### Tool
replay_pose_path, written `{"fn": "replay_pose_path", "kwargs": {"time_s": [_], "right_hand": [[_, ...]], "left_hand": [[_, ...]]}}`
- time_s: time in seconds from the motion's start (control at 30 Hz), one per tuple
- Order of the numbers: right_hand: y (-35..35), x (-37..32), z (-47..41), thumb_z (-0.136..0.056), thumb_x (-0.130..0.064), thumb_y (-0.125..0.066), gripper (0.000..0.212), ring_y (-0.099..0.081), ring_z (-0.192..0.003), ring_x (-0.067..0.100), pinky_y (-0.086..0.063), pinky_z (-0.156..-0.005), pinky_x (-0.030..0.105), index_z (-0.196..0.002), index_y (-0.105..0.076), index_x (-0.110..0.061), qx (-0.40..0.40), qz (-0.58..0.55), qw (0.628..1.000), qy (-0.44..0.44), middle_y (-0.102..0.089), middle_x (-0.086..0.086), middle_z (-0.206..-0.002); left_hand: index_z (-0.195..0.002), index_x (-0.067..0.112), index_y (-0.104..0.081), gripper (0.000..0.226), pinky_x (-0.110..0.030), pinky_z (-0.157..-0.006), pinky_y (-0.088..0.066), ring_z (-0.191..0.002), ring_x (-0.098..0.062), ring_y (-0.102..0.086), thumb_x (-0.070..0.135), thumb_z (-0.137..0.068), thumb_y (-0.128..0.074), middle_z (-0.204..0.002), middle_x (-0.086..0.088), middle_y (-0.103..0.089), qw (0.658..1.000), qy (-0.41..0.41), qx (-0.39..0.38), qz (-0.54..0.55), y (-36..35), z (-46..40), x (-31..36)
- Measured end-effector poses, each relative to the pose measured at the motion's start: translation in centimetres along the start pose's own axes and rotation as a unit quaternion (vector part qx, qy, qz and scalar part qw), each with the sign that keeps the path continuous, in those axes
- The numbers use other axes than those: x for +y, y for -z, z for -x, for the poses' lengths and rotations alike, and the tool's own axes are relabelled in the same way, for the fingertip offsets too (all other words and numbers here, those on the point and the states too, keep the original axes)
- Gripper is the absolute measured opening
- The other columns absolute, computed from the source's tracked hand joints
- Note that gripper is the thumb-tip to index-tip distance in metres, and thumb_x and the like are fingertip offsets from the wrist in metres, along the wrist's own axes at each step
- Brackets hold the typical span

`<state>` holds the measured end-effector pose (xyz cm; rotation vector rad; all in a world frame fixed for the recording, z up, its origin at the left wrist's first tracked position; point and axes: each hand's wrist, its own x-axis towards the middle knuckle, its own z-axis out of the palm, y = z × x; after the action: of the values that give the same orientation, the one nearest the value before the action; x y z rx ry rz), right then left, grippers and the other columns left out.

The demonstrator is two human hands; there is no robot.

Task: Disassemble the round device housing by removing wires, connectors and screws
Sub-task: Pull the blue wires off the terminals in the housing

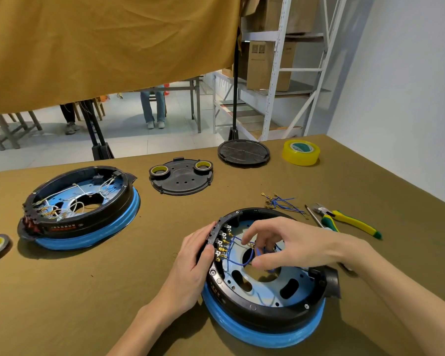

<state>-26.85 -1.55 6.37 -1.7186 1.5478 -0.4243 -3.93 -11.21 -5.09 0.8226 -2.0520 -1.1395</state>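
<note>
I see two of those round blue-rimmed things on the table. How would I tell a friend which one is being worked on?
Start at the olive-green table and look to its near edge, right of centre. The housing there has the left hand on its rim and the right hand reaching inside. Its wires are blue and few; the other housing, far left, is full of white wires.

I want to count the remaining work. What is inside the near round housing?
Inside the near round housing: blue wires, brass connectors and a metal plate with holes. The right hand hides the wire ends in its fingers.
</note>
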Motion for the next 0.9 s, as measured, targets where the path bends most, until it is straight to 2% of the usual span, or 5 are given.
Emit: {"fn": "replay_pose_path", "kwargs": {"time_s": [0.17,0.33,0.67,0.8,0.9], "right_hand": [[1.0,1.0,0.2,-0.101,-0.023,-0.063,0.016,-0.069,-0.085,0.018,-0.056,-0.084,0.031,-0.115,-0.071,-0.019,0.045,-0.087,0.995,0.028,-0.074,0.007,-0.097],[1.3,2.1,-0.1,-0.099,-0.004,-0.062,0.013,-0.071,-0.077,0.026,-0.058,-0.080,0.033,-0.109,-0.070,-0.006,0.106,-0.128,0.986,0.032,-0.075,0.015,-0.089],[2.1,2.5,0.0,-0.093,-0.002,-0.070,0.009,-0.072,-0.073,0.025,-0.058,-0.076,0.042,-0.101,-0.069,-0.007,0.154,-0.110,0.981,0.046,-0.077,0.012,-0.083],[2.6,2.8,0.8,-0.093,-0.004,-0.071,0.006,-0.071,-0.071,0.022,-0.055,-0.068,0.025,-0.099,-0.072,-0.006,0.171,-0.139,0.974,0.058,-0.076,0.015,-0.083],[2.5,2.8,0.8,-0.095,-0.007,-0.070,0.007,-0.070,-0.074,0.023,-0.057,-0.073,0.028,-0.101,-0.073,-0.008,0.153,-0.140,0.977,0.056,-0.075,0.015,-0.086]], "left_hand": [[-0.143,0.056,-0.038,0.052,-0.018,-0.108,-0.028,-0.140,0.011,-0.032,0.074,-0.094,-0.029,-0.139,0.047,-0.042,1.000,0.000,-0.002,0.004,0.0,0.0,0.4],[-0.141,0.058,-0.038,0.051,-0.019,-0.107,-0.029,-0.139,0.012,-0.032,0.074,-0.093,-0.030,-0.138,0.049,-0.041,1.000,0.003,-0.005,0.009,0.1,0.0,0.5],[-0.142,0.057,-0.038,0.051,-0.018,-0.107,-0.030,-0.140,0.012,-0.032,0.073,-0.093,-0.031,-0.139,0.046,-0.044,1.000,0.005,-0.002,0.014,0.1,0.1,0.3],[-0.142,0.055,-0.040,0.052,-0.020,-0.107,-0.031,-0.140,0.010,-0.034,0.072,-0.094,-0.031,-0.139,0.044,-0.045,1.000,0.002,-0.001,0.016,0.0,0.0,0.4],[-0.142,0.057,-0.038,0.051,-0.020,-0.107,-0.031,-0.140,0.010,-0.033,0.073,-0.094,-0.031,-0.138,0.046,-0.044,1.000,0.006,-0.003,0.015,0.1,0.0,0.5]]}}
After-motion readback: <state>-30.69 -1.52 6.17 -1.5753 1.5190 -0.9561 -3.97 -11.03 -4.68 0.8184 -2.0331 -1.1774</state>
